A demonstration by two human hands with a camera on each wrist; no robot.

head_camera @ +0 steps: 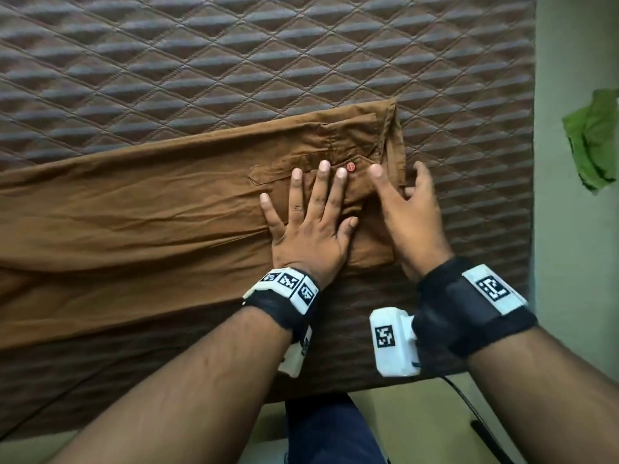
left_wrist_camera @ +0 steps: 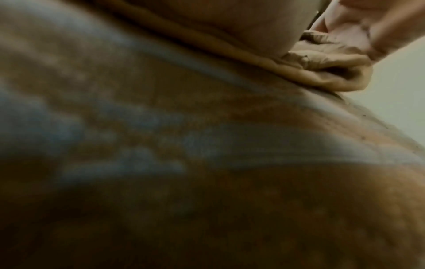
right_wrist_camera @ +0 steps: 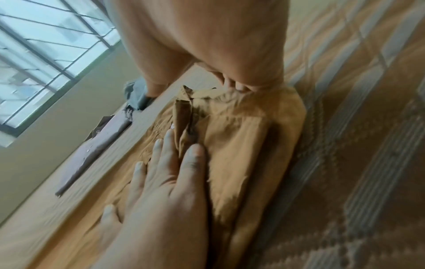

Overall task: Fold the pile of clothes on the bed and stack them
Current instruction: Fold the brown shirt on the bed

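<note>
Shirt: one brown cotton button-up shirt (head_camera: 174,209) on my quilted brown bed (head_camera: 234,61) (left end cut off).
Left hand (head_camera: 310,226): fingers spread, pressing flat.
Right hand (head_camera: 410,219): fingers loosely curled at the collar, grip unclear.

A quilted brown mattress (head_camera: 234,61) with a stitched diamond pattern is filling most of the head view, from 9 o'clock across to 2 o'clock. A pale green floor (head_camera: 569,229) is running along its edge at 3 o'clock. In the right wrist view, a barred window (right_wrist_camera: 46,54) is admitting daylight at 10 o'clock, above a pale wall (right_wrist_camera: 57,136).
</note>
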